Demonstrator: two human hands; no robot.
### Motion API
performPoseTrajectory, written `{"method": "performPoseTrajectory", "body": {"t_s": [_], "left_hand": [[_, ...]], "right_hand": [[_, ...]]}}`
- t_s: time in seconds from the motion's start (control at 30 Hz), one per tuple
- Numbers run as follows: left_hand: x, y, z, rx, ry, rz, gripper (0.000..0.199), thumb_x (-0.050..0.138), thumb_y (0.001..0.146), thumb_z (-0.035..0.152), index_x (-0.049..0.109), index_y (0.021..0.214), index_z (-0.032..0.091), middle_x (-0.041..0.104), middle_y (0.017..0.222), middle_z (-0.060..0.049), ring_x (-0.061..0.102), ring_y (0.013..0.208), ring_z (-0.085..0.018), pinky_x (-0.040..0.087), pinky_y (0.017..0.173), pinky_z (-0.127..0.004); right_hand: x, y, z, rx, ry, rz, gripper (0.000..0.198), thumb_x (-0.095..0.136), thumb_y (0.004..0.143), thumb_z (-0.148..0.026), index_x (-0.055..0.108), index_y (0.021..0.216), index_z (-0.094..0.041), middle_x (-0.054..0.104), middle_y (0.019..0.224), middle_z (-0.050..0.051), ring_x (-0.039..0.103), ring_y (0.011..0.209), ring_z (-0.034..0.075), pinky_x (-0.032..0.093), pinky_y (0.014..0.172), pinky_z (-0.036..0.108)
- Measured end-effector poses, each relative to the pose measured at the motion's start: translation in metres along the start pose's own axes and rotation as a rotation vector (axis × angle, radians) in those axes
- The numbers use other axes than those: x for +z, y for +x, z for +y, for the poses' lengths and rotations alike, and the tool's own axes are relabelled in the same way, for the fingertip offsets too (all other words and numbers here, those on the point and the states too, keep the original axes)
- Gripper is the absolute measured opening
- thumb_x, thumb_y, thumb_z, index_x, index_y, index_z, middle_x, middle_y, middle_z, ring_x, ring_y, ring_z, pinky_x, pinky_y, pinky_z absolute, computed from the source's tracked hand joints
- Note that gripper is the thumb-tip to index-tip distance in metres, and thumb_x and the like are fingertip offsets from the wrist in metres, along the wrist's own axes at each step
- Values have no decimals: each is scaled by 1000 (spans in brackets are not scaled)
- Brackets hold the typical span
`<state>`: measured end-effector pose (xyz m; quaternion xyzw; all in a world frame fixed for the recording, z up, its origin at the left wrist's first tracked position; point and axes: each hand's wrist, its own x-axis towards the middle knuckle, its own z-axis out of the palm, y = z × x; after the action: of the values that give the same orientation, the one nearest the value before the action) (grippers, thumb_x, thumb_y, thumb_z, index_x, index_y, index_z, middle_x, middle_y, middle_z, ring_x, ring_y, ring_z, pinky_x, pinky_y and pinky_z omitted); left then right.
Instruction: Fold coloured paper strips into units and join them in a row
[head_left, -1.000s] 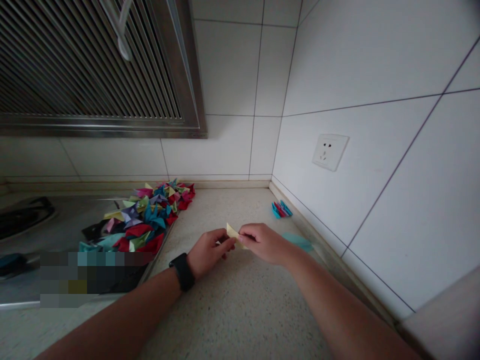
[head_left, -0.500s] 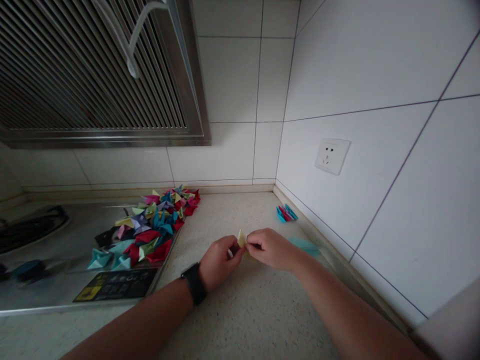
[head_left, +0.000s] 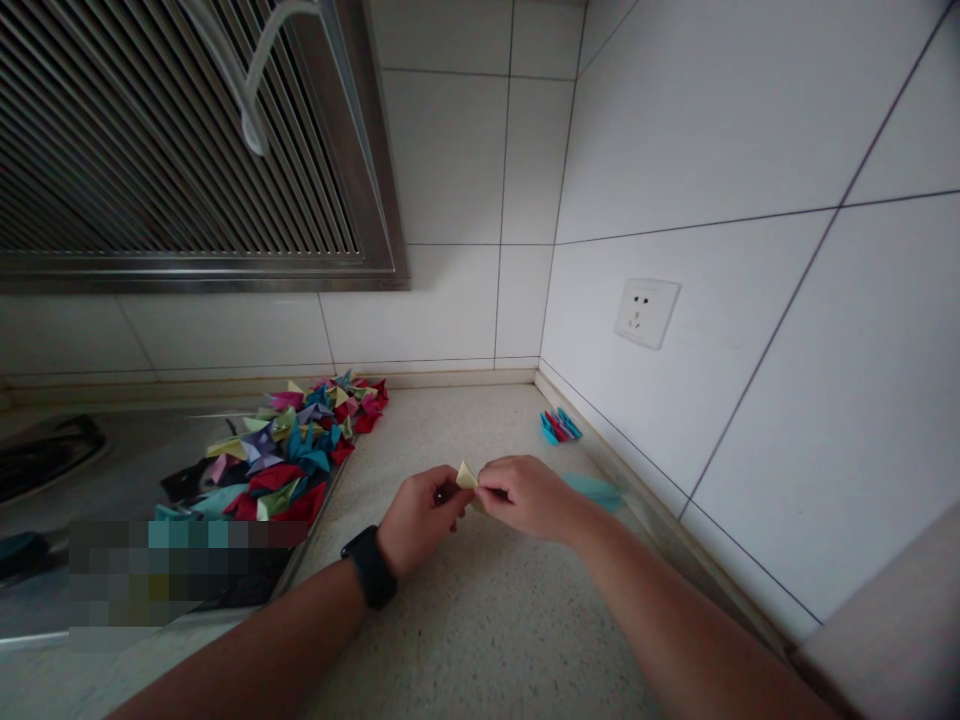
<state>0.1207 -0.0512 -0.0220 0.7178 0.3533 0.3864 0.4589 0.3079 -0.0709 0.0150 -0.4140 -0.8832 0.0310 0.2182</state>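
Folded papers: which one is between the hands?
The pale yellow paper, held by the left hand and right hand; the others lie in the colourful pile at left or the small blue-and-red cluster near the right wall.

A small, folded piece of pale yellow paper (head_left: 466,475), pointed corner upward, is pinched by the left hand (head_left: 417,520) and right hand (head_left: 531,496) over the desk (head_left: 480,610)

Folded paper (head_left: 466,474) is between left hand (head_left: 420,518) and right hand (head_left: 529,496). Left of it, an origami pile (head_left: 289,445) lies on the stove (head_left: 150,447). Behind it, to the right, sits an origami bunch (head_left: 559,426).
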Motion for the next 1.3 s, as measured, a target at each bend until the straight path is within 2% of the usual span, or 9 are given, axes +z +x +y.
{"method": "performPoseTrajectory", "body": {"t_s": [0.13, 0.23, 0.5, 0.6, 0.7, 0.77, 0.93, 1.13, 1.3], "left_hand": [[-5, 5, -5, -102, -196, -25, 31, 64, 77, 42, 63, 80, 12, 55, 59, 2, 45, 44, -7, 36, 41, -19], [-9, 9, -9, -137, -295, 40, 32, 67, 75, 43, 63, 82, 11, 56, 61, 1, 48, 48, -7, 38, 44, -19], [-11, 14, -16, -144, -372, 129, 32, 67, 77, 41, 61, 88, 12, 56, 67, 0, 50, 54, -7, 41, 46, -17], [-10, 13, -13, -148, -399, 138, 42, 67, 78, 40, 57, 109, 13, 61, 88, -5, 55, 60, -8, 44, 47, -19], [-9, 12, -11, -165, -386, 140, 61, 66, 79, 39, 42, 131, 17, 57, 114, -12, 58, 68, -11, 48, 50, -22], [-8, 12, -12, -155, -349, 111, 63, 65, 79, 39, 40, 133, 18, 56, 115, -13, 59, 69, -11, 48, 50, -23], [-5, 11, -16, -120, -219, -34, 48, 62, 79, 41, 51, 121, 19, 56, 99, -6, 57, 68, -11, 45, 47, -20], [-5, 9, -20, -114, -61, -182, 33, 57, 82, 39, 60, 105, 16, 54, 74, 0, 52, 62, -11, 40, 49, -20], [-6, 7, -17, -118, -11, -240, 27, 53, 83, 34, 62, 101, 16, 60, 82, -2, 52, 65, -10, 38, 52, -20]], "right_hand": [[-4, -2, -1, 105, -4, 47, 23, 52, 88, -32, 61, 72, -18, 57, 65, -1, 44, 59, 10, 23, 57, 25], [-9, -4, 1, 188, -6, 39, 23, 55, 87, -38, 62, 76, -19, 60, 66, -1, 46, 58, 10, 22, 55, 24], [-4, -3, 2, 218, -24, 26, 16, 56, 86, -30, 65, 80, -19, 64, 70, 1, 51, 62, 11, 26, 57, 24], [-2, -2, 4, 239, -24, 53, 16, 54, 87, -29, 65, 79, -20, 64, 70, 1, 51, 61, 11, 27, 57, 23], [-2, -1, 11, 297, -72, 100, 19, 52, 89, -31, 66, 80, -20, 66, 73, 2, 54, 63, 12, 28, 57, 24], [-4, -1, 21, 374, -142, 126, 21, 51, 89, -33, 66, 81, -21, 67, 75, 3, 56, 66, 13, 30, 58, 24], [-13, -4, 51, 619, -346, 114, 29, 46, 91, -37, 69, 85, -20, 69, 78, 8, 60, 70, 17, 34, 60, 27], [-22, -11, 78, 826, -445, 4, 34, 45, 90, -40, 71, 87, -19, 70, 83, 14, 65, 79, 23, 42, 67, 31], [-21, -11, 90, 936, -471, -91, 34, 47, 87, -42, 70, 96, -19, 70, 95, 15, 65, 90, 29, 46, 72, 36]]}}
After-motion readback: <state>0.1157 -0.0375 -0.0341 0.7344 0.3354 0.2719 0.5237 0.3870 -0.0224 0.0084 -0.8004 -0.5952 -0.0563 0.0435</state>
